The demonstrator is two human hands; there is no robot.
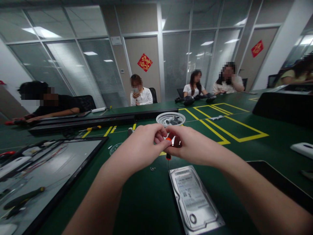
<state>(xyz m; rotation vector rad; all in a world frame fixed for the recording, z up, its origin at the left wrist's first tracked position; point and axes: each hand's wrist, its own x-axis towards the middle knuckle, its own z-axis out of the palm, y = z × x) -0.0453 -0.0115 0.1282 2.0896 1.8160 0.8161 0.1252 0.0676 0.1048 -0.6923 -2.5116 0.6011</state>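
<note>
A silver hard drive (193, 195) lies label side up on the green table in front of me. Above its far left corner stands a screwdriver (168, 156) with an orange and black handle, its thin shaft reaching down to that corner. My left hand (144, 147) and my right hand (188, 143) meet around the handle, fingers closed on it from both sides. Most of the handle is hidden by the fingers. A few small screws (153, 169) lie in a little heap left of the drive.
A white basket (171, 114) with dark parts stands beyond my hands. At left lies a flat panel (70, 156) bearing tools, including a screwdriver (24, 197). A dark flat device (276, 176) is at right. Several people sit across the table, near a long black bar (97, 122).
</note>
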